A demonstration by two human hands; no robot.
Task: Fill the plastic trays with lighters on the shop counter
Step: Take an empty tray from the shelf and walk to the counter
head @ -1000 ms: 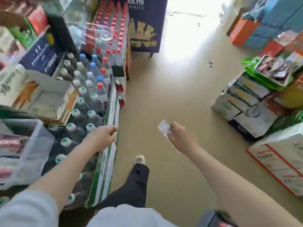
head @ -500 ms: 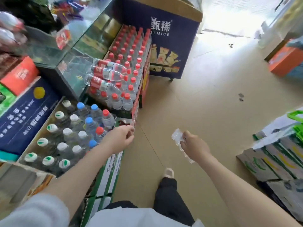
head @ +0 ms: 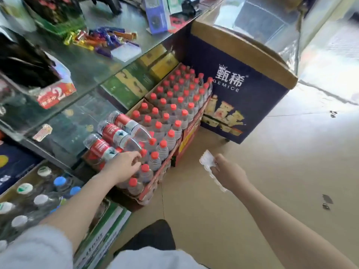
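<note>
Hands out beside the bottles.
Right hand [head: 229, 174] pinched a clear plastic tray [head: 208, 164]; left hand [head: 124, 166] hung loosely curled, empty, over red-capped bottles [head: 167, 121].

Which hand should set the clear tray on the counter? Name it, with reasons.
Right hand: it already holds the clear plastic tray. The left hand is empty, over the red-capped bottles.
</note>
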